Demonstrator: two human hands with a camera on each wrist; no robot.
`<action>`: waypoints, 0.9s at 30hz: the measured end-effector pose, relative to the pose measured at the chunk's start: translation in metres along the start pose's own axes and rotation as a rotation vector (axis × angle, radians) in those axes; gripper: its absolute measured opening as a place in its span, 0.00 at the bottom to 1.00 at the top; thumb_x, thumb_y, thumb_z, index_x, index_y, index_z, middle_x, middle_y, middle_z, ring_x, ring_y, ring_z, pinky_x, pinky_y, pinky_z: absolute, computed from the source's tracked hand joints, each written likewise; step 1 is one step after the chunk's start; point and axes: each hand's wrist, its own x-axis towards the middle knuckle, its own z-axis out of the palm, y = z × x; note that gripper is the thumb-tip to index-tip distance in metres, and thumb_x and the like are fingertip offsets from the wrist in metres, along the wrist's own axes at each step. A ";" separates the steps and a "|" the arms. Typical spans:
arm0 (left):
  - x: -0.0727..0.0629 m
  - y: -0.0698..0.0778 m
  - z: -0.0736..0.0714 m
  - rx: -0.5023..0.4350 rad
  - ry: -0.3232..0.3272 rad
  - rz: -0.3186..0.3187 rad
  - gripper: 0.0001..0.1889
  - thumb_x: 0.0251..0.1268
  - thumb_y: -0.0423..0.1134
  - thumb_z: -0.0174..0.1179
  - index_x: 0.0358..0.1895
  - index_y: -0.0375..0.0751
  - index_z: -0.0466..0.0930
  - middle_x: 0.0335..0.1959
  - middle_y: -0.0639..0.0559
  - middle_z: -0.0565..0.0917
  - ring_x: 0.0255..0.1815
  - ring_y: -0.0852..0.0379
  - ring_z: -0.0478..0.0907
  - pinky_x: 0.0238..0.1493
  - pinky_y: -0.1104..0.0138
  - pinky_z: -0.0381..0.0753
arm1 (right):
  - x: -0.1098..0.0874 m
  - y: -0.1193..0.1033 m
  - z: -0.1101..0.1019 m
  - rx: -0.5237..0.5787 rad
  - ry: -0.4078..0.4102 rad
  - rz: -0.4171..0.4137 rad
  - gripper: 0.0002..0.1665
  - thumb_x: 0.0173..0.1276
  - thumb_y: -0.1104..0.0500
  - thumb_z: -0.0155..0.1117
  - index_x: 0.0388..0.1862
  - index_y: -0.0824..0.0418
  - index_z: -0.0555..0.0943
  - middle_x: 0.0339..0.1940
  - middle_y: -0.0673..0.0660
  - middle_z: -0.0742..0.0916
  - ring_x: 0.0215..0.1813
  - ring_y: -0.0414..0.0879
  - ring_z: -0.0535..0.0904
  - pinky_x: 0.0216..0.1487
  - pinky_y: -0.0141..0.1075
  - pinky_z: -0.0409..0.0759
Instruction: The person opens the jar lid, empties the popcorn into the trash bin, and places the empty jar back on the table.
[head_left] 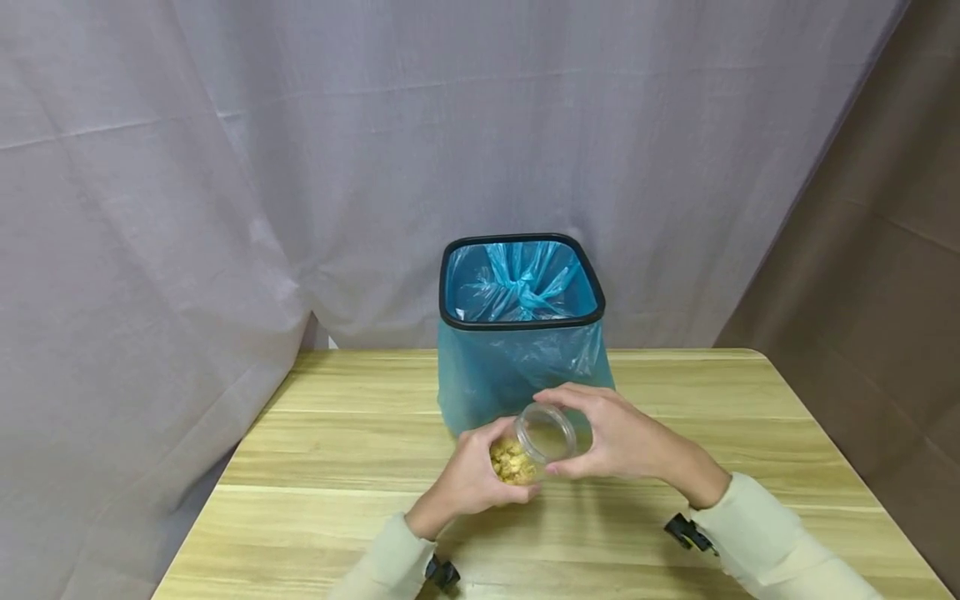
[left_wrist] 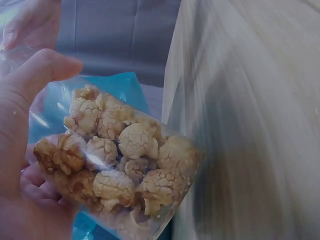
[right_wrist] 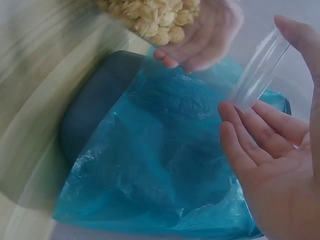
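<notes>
My left hand (head_left: 474, 473) grips a clear jar (left_wrist: 107, 160) partly filled with popcorn (head_left: 513, 461), thumb on one side and fingers wrapped round the other. The jar is tilted, its mouth end toward my right hand (head_left: 611, 433). Between its thumb and fingertips my right hand holds a round clear lid (right_wrist: 262, 70) by the rim, at the jar's mouth end. In the head view the lid overlaps the top of the jar. Both hands are above the table, just in front of a bin (head_left: 525, 375).
A blue plastic bag (head_left: 525, 287) lines the bin, held by a black rim (head_left: 522, 325). The bin stands near the back edge of the wood-grain table (head_left: 337, 500). Grey curtain (head_left: 465, 125) hangs behind, brown curtain (head_left: 877, 292) at the right.
</notes>
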 end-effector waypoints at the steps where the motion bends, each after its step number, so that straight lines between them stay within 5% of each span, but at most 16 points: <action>1: -0.001 0.001 -0.002 0.028 0.007 0.003 0.43 0.41 0.41 0.84 0.67 0.41 0.79 0.56 0.48 0.90 0.51 0.59 0.86 0.54 0.69 0.86 | 0.001 -0.001 0.000 -0.003 -0.010 0.006 0.49 0.51 0.43 0.87 0.69 0.57 0.79 0.60 0.49 0.88 0.58 0.43 0.85 0.54 0.47 0.89; 8: -0.009 0.004 -0.014 0.146 0.029 0.019 0.43 0.37 0.44 0.84 0.65 0.42 0.80 0.55 0.51 0.89 0.51 0.49 0.88 0.54 0.67 0.87 | 0.006 -0.010 -0.006 -0.035 -0.057 0.045 0.48 0.53 0.38 0.84 0.68 0.59 0.80 0.55 0.47 0.88 0.55 0.38 0.85 0.58 0.45 0.88; 17: -0.017 0.006 -0.029 0.357 0.058 0.101 0.42 0.34 0.49 0.85 0.61 0.42 0.81 0.49 0.53 0.89 0.47 0.56 0.85 0.48 0.70 0.86 | 0.010 -0.010 0.000 -0.015 -0.094 0.084 0.44 0.57 0.30 0.78 0.62 0.58 0.82 0.51 0.48 0.88 0.51 0.42 0.86 0.54 0.41 0.88; 27: -0.020 0.010 -0.035 0.474 0.066 0.143 0.42 0.34 0.49 0.85 0.60 0.37 0.82 0.49 0.51 0.88 0.50 0.58 0.84 0.53 0.65 0.88 | 0.011 -0.010 0.014 0.018 -0.055 0.084 0.38 0.58 0.33 0.79 0.56 0.58 0.84 0.45 0.45 0.88 0.45 0.38 0.84 0.47 0.33 0.87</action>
